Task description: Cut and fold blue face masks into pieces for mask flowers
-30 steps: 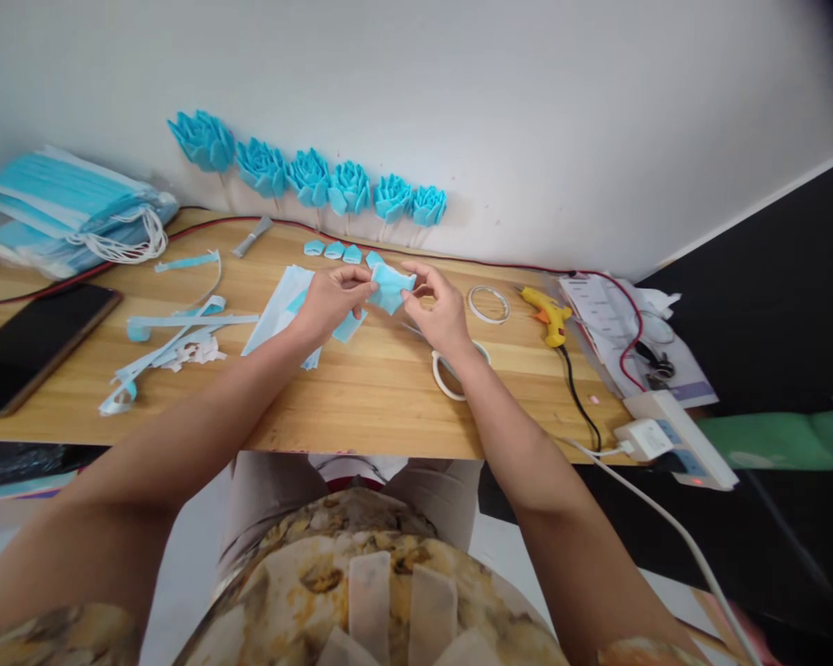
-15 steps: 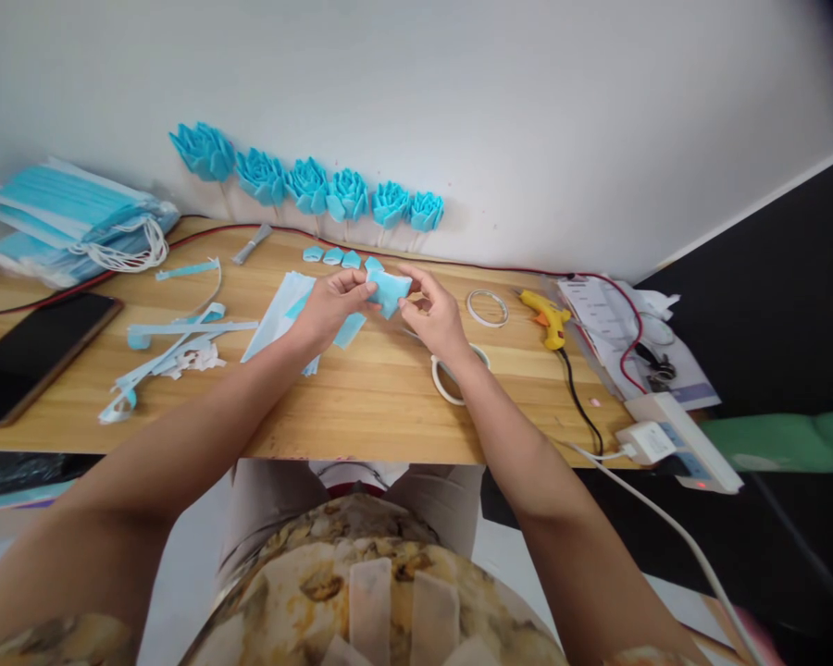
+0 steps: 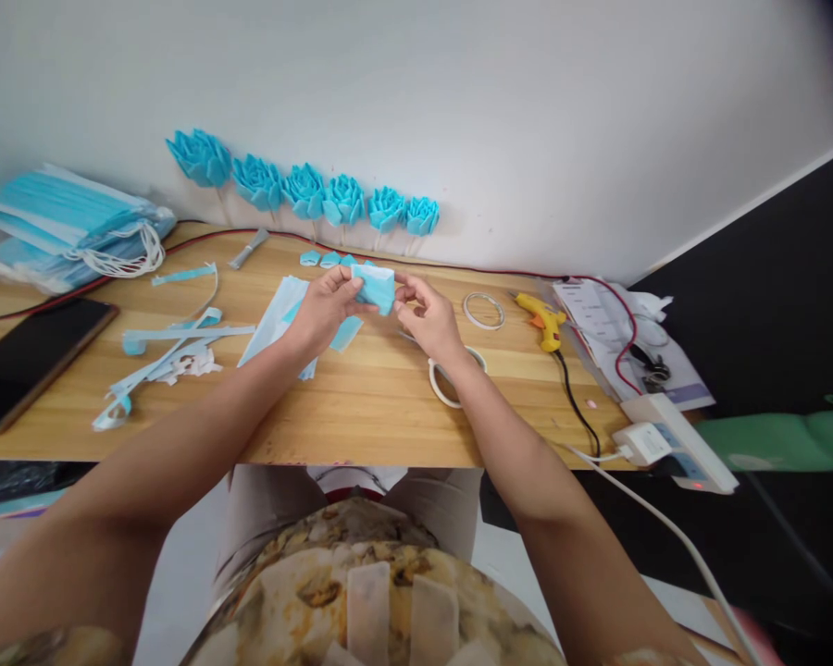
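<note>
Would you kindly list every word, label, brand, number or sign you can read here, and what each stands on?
None can be read.
Printed sheet: dark lines of print, too small and blurred to read.
White plug: any marking is too small to make out.
Phone: dark screen, no text visible.
Held blue piece: no lettering visible.

— From where is the scene viewed?
— From the wearer's head; the lens is aimed forward and down; the patterned top (image 3: 312,592) is caught close below; the left hand (image 3: 325,310) and right hand (image 3: 431,322) are framed near mid-picture.
— And beyond?
— The tabletop (image 3: 361,425) is seen from above; the pale wall (image 3: 528,139) is faced behind it.
</note>
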`<state>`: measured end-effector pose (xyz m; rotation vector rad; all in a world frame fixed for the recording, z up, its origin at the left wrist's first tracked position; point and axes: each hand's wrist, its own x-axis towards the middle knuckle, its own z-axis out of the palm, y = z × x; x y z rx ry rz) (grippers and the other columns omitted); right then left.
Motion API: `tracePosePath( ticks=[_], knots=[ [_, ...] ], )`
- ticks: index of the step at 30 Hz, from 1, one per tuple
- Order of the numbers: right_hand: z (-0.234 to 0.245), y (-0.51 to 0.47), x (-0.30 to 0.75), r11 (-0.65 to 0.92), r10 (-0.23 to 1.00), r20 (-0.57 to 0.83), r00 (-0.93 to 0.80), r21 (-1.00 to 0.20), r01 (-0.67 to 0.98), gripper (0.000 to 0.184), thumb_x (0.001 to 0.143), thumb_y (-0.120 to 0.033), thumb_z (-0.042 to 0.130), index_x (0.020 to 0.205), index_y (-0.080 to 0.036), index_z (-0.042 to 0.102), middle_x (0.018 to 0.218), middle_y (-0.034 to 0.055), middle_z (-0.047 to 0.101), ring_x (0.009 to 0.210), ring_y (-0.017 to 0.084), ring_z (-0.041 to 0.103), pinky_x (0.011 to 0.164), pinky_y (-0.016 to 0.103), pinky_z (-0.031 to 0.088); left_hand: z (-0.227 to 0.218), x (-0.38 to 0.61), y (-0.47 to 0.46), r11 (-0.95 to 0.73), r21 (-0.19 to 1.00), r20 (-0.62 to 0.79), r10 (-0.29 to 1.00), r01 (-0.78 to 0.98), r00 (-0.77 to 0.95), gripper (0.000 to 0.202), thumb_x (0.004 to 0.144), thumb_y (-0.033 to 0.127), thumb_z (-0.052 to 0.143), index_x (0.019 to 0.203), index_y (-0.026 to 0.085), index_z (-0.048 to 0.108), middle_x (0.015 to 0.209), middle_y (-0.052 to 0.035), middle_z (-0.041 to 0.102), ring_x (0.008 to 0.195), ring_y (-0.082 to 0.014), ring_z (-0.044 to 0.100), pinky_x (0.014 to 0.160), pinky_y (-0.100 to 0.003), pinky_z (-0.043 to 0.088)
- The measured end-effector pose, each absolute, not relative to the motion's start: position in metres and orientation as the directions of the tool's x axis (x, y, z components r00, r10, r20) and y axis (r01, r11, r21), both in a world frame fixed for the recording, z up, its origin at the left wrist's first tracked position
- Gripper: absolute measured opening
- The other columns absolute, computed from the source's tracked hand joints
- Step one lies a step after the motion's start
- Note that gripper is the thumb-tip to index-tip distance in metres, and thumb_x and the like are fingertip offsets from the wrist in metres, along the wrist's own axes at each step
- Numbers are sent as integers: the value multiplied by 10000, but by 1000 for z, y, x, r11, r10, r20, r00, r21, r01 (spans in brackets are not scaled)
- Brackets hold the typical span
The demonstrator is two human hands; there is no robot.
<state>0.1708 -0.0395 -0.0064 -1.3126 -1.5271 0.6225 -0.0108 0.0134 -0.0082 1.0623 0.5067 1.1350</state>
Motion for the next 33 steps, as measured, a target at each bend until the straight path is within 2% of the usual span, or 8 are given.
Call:
tracePosePath(
  ticks=[4,11,15,17,19,22,26,33],
  knots=[
    [-4,-40,172,270,945,321,60,-871,410,477,812,-240,616,1282,-214,693,934,34,732,878,166,662,598,238,478,-8,-10,13,-7,894,194,907,-448,373,427,724,456,909,847,165,623,843,-5,712,779,-145,705,710,-283,644],
    [2,-45,172,292,953,303,-12,-905,310,585,840,-485,713,1371,-252,632,1293,81,711,1181,254,662,729,298,572,-6,-7,6,-207,945,296,869,-254,397,452,796,556,818,874,165,605,786,-11,706,706,-149,698,682,-284,619],
    [4,-47,170,339,918,393,53,-847,410,439,828,-508,745,1180,-247,730,1136,48,772,1048,214,697,861,334,560,-10,-4,1,-264,950,313,841,-169,442,372,837,506,771,875,166,624,768,-13,714,706,-157,712,704,-283,607],
    [4,-47,168,346,895,434,101,-820,457,276,850,-474,726,961,-225,766,950,25,785,889,181,693,826,321,543,-12,-3,-1,-256,952,304,837,-166,455,370,829,510,766,885,169,634,779,-14,721,719,-166,720,705,-290,612],
    [3,-47,168,365,872,471,133,-806,466,220,864,-424,712,817,-213,751,835,10,768,780,157,664,764,302,524,-12,-3,-1,-220,963,268,843,-156,467,398,811,533,770,922,171,649,805,-21,736,719,-173,719,688,-296,614],
    [3,-46,168,381,851,497,172,-809,448,169,857,-370,716,804,-213,752,818,1,766,750,146,652,736,289,511,-9,-7,-1,-190,980,194,856,-59,479,437,785,560,773,950,165,688,823,-33,753,674,-166,692,615,-275,578],
    [4,-46,170,367,849,489,202,-819,441,154,855,-356,713,812,-214,753,813,-2,766,744,143,647,724,285,502,-6,-11,1,-207,974,141,878,97,458,434,772,590,752,783,158,708,689,-23,709,614,-149,644,598,-257,510],
    [6,-48,169,338,849,481,220,-813,473,159,844,-367,714,804,-218,755,820,2,768,757,152,640,733,293,499,-6,-10,2,-200,979,154,869,50,470,412,741,573,784,745,166,722,691,-16,703,641,-159,650,646,-267,507]
  ],
)
